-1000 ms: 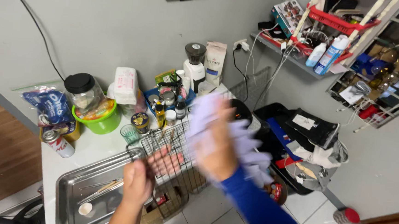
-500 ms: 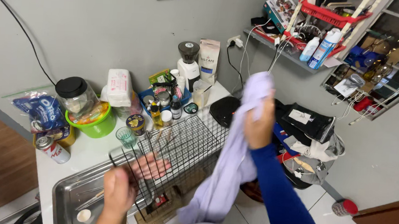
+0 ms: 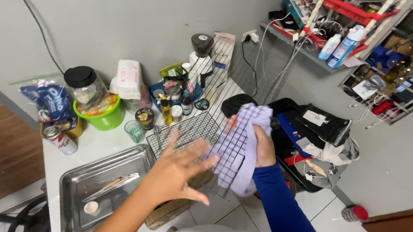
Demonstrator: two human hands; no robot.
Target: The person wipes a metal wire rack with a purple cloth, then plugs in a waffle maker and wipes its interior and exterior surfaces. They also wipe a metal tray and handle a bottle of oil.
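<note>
Left hand (image 3: 177, 169) spread flat against a stiff, light wire rack (image 3: 201, 130); right hand (image 3: 262, 145) clutches a soft lavender cloth (image 3: 243, 147) against it.

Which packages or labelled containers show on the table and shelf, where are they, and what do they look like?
Snack bag: table's left end, crinkled, blue and white.
Drink can: in front of that bag, silver with red.
Wipes pack: by the wall, white, upright.
Paper bag: against the wall, tall, pale.
Spray bottles: wall shelf, white and blue.
</note>
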